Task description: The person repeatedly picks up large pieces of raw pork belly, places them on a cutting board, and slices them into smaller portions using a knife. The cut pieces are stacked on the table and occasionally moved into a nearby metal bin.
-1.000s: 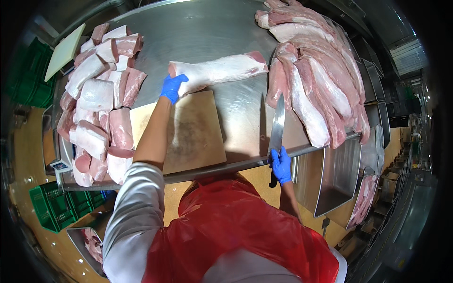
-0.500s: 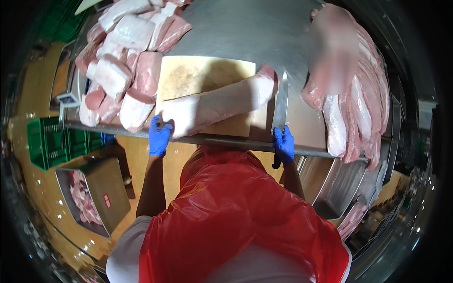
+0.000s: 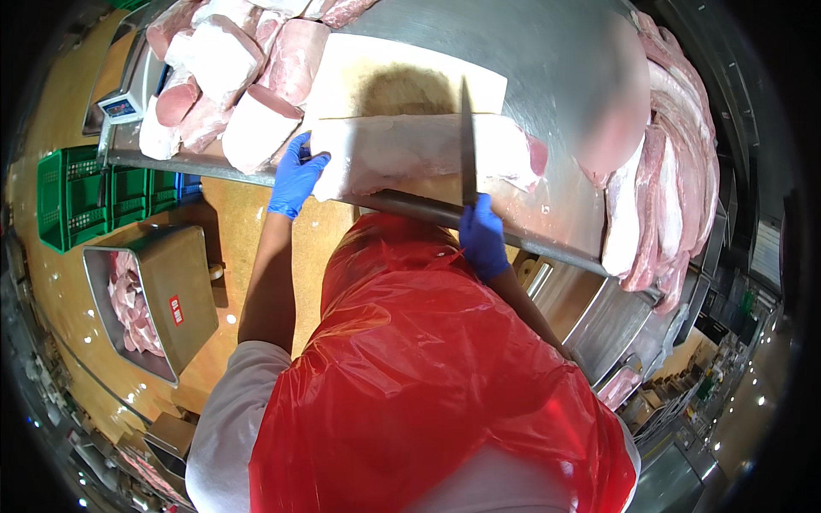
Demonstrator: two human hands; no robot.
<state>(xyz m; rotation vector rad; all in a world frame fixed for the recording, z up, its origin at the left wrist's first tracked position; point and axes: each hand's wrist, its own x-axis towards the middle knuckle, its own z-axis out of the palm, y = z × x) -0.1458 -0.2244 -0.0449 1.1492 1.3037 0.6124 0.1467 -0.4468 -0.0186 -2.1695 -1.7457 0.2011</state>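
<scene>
A long, pale pork loin point(image 3: 393, 154) lies across a cream cutting board point(image 3: 333, 79), its pinkish right end reaching past the board. My left hand point(image 3: 298, 179), in a blue glove, is at the loin's left end, thumb and fingers closed against it. In my right hand point(image 3: 484, 235), also blue-gloved, is a long knife point(image 3: 468, 141), its handle mostly hidden in the fist. The blade points away from me and passes over the right part of the loin; whether it touches the meat is unclear.
Cut pork pieces point(image 3: 224, 60) are heaped at the left of the steel table point(image 3: 419, 26). Long loins point(image 3: 658, 188) lie stacked at the right, partly blurred. Below on the left are green crates point(image 3: 81, 192) and a metal bin point(image 3: 175, 303) with meat. A scale point(image 3: 124, 104) stands at far left.
The knife has moved left from beside the loin to above it, carried by my right hand. The loin now lies straighter across the board. My left hand stays at its left end.
</scene>
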